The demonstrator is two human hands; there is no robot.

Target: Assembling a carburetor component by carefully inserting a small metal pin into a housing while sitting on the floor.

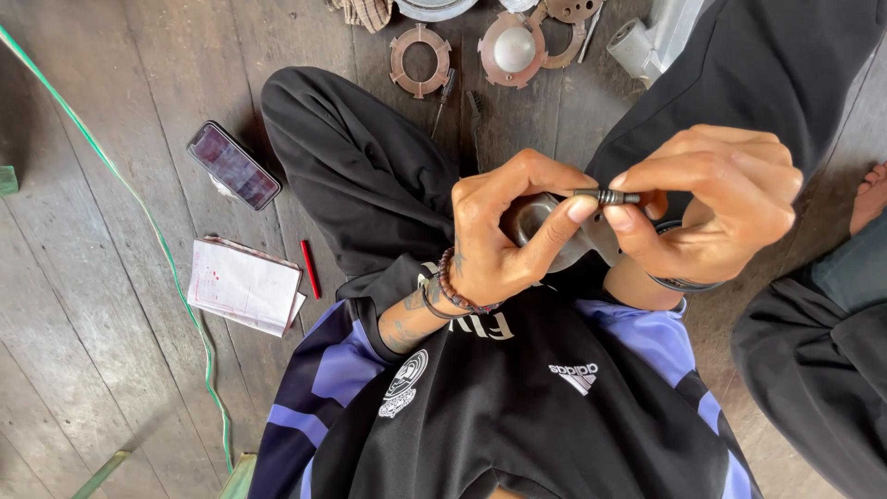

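Observation:
I sit cross-legged on a wooden plank floor. My left hand (504, 231) grips a small rounded grey metal part (531, 222) in front of my chest, with its index finger and thumb curled over it. My right hand (716, 203) pinches a short dark threaded bolt (607, 196) between thumb and forefinger, level with the top of the metal part. My left fingertip touches the bolt's left end. A beaded bracelet sits on my left wrist.
On the floor ahead lie a rust-coloured ring plate (420, 60), a round plate with a shiny dome (513, 48), a screwdriver (443, 97) and a grey metal casting (651, 37). A phone (233, 164), notebook (242, 286) and red pen (310, 269) lie left. Another person's bare foot (868, 196) is at right.

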